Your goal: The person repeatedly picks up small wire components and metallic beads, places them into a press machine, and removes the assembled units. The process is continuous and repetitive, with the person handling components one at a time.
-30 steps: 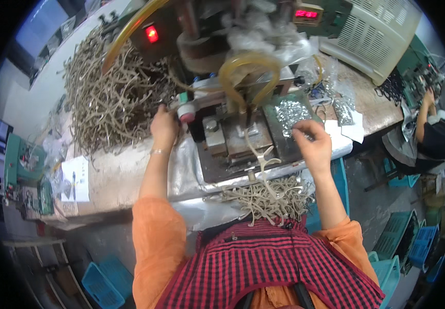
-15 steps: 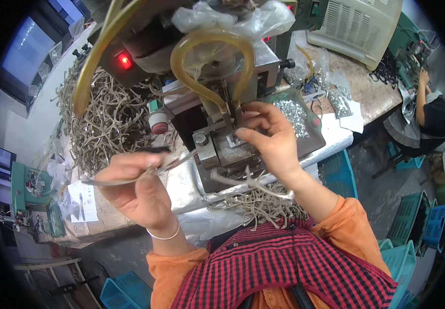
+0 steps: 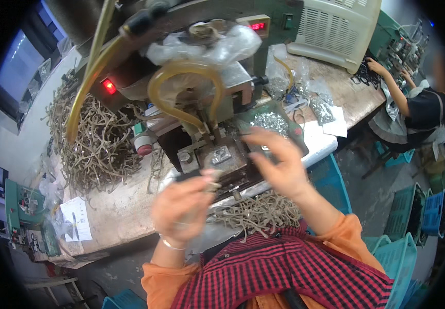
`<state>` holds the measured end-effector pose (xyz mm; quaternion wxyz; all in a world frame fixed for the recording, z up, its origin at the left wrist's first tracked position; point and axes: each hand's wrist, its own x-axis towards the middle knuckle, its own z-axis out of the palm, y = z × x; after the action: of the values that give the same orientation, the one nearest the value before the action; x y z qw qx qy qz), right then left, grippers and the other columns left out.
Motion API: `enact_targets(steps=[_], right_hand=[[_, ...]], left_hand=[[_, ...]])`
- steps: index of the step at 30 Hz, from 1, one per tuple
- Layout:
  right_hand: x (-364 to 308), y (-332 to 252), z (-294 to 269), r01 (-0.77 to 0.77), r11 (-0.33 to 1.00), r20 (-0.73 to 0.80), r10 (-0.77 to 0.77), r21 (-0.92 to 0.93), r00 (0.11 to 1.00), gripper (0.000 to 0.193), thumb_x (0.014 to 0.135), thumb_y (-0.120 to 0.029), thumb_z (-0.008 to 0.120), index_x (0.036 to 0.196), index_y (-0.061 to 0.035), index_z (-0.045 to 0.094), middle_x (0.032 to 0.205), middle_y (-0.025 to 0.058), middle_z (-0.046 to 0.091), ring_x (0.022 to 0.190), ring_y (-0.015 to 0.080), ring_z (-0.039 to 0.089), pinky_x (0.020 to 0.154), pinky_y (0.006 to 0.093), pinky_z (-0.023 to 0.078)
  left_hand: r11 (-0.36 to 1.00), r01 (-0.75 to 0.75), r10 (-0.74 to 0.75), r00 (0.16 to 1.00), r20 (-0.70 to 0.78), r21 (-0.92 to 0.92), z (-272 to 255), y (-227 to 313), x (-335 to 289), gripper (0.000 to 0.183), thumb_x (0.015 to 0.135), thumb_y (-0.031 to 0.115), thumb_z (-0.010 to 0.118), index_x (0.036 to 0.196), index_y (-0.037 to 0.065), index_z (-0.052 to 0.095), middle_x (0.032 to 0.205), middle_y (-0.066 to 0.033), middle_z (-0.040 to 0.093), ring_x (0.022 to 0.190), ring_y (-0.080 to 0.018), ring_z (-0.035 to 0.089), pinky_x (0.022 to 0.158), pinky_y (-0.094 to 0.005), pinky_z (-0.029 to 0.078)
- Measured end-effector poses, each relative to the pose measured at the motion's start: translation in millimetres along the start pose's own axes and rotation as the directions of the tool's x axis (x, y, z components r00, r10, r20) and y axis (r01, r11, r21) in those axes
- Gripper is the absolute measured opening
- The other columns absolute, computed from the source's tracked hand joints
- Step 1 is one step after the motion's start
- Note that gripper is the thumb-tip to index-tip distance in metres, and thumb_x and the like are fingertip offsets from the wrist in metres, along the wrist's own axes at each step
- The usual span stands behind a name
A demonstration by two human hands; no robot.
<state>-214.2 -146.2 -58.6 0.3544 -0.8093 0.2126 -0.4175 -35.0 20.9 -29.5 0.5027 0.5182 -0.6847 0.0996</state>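
My left hand (image 3: 181,211), blurred by motion, is closed with a piece of grey-brown cord (image 3: 214,180) pinched at its fingertips, just in front of the press. Most of that cord is hidden by the hand. My right hand (image 3: 279,162) is held to the right of the metal die block (image 3: 219,155), thumb and fingers apart and nothing visible between them. On the block lies a small shiny plate under the press's upper tool (image 3: 212,131). Behind my right hand, a green tray (image 3: 253,117) contains many tiny silvery metal pieces (image 3: 271,122).
A big heap of grey-brown cords (image 3: 93,139) covers the bench's left side; a smaller pile (image 3: 261,210) lies at my lap. Yellowish hose (image 3: 153,92) loops before the press. A red-and-green button box (image 3: 143,141) sits left. A co-worker (image 3: 423,108) works at far right.
My left hand has moved right toward the press, and the cords it held outstretched are now mostly hidden. My right hand has drawn back from the press tool. The view has shifted slightly.
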Motion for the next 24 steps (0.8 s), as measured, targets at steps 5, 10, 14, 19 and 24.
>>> enact_targets(steps=[5, 10, 14, 19, 24], right_hand=[[-32, 68, -33, -0.172, 0.702, -0.081, 0.161, -0.691, 0.984, 0.026, 0.075, -0.014, 0.079, 0.097, -0.0039, 0.071, 0.092, 0.0125, 0.069, 0.095, 0.0349, 0.062, 0.082, 0.0446, 0.051], [-19, 102, -12, -0.022, 0.743, -0.140, -0.097, -0.669, 0.985, 0.013, 0.076, -0.011, 0.078, 0.083, -0.0054, 0.069, 0.081, 0.0115, 0.066, 0.084, 0.0342, 0.061, 0.075, 0.0445, 0.050], [9, 92, -11, -0.020, 0.781, -0.166, -0.107, -0.624, 0.980, 0.012, 0.077, -0.011, 0.077, 0.084, -0.0069, 0.068, 0.081, 0.0101, 0.065, 0.083, 0.0327, 0.062, 0.074, 0.0430, 0.050], [8, 109, -6, -0.004, 0.791, -0.122, -0.090, -0.612, 0.988, 0.014, 0.076, -0.014, 0.076, 0.086, -0.0105, 0.067, 0.107, 0.0099, 0.065, 0.098, 0.0315, 0.061, 0.077, 0.0436, 0.051], [19, 113, 3, 0.365, 0.701, 0.310, -0.211, -0.613, 0.927, 0.026, 0.073, -0.009, 0.073, 0.098, -0.0068, 0.065, 0.133, 0.0147, 0.059, 0.126, 0.0347, 0.055, 0.087, 0.0446, 0.054]], left_hand=[[0.975, -0.196, 0.189, 0.980, 0.068, 0.108, 33, -2, 2, 0.028, 0.072, 0.000, 0.083, 0.093, 0.007, 0.066, 0.101, -0.0101, 0.075, 0.057, -0.0158, 0.058, 0.049, -0.0275, 0.041], [0.975, -0.200, 0.184, 0.971, 0.155, 0.093, 38, -1, 15, 0.017, 0.075, 0.005, 0.077, 0.089, 0.004, 0.067, 0.102, -0.0068, 0.072, 0.061, -0.0169, 0.057, 0.053, -0.0295, 0.046], [0.985, -0.148, 0.131, 0.976, 0.175, 0.086, 37, 1, 17, 0.016, 0.074, 0.004, 0.076, 0.087, 0.005, 0.068, 0.101, -0.0057, 0.072, 0.061, -0.0165, 0.058, 0.053, -0.0295, 0.046], [0.986, -0.149, 0.136, 0.979, 0.151, 0.078, 35, 1, 18, 0.019, 0.072, 0.002, 0.079, 0.087, 0.006, 0.067, 0.097, -0.0075, 0.074, 0.059, -0.0179, 0.060, 0.051, -0.0292, 0.046], [0.987, -0.159, 0.153, 0.967, 0.204, 0.017, 28, 0, 19, 0.021, 0.072, 0.001, 0.077, 0.090, 0.006, 0.067, 0.099, -0.0085, 0.075, 0.057, -0.0180, 0.057, 0.050, -0.0287, 0.045]])
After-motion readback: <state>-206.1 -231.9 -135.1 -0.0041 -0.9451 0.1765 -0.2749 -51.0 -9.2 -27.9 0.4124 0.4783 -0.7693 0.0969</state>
